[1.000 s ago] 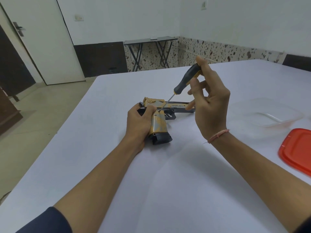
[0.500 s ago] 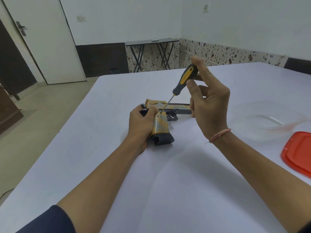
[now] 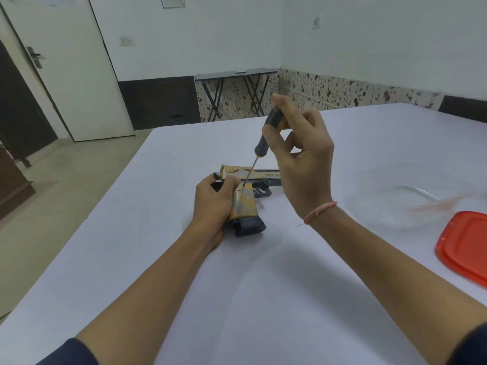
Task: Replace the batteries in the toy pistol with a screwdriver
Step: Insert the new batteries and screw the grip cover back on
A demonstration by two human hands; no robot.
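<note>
A white-walled room with a dark skirting band surrounds you, with one white door (image 3: 87,75) to your far left and one folding table (image 3: 234,75) against the back wall beyond your hands. You work at one large white table (image 3: 263,285) that fills the lower view.

One toy pistol (image 3: 243,204) lies on its side on the table between your two hands, its barrel running off to the right behind your right hand and its dark grip base pointing back at you. Your left hand (image 3: 210,206) is closed around the rear of the grip, thumb over the top of it, pressing the pistol to the table. Your right hand (image 3: 303,164) is raised above and just right of the pistol; thumb and fingertips pinch the top of the handle of one screwdriver (image 3: 266,135), while the lower fingers hang loosely curled. The screwdriver slants down to the left, and its tip touches the pistol's side just beside your left thumb. One thin pink thread (image 3: 320,212) circles your right wrist.

Well to the right of your right hand sits one clear container (image 3: 411,196), blurred, and nearer you, at the right edge, one red lid (image 3: 463,248) lies flat, partly cut off. No batteries can be seen.
</note>
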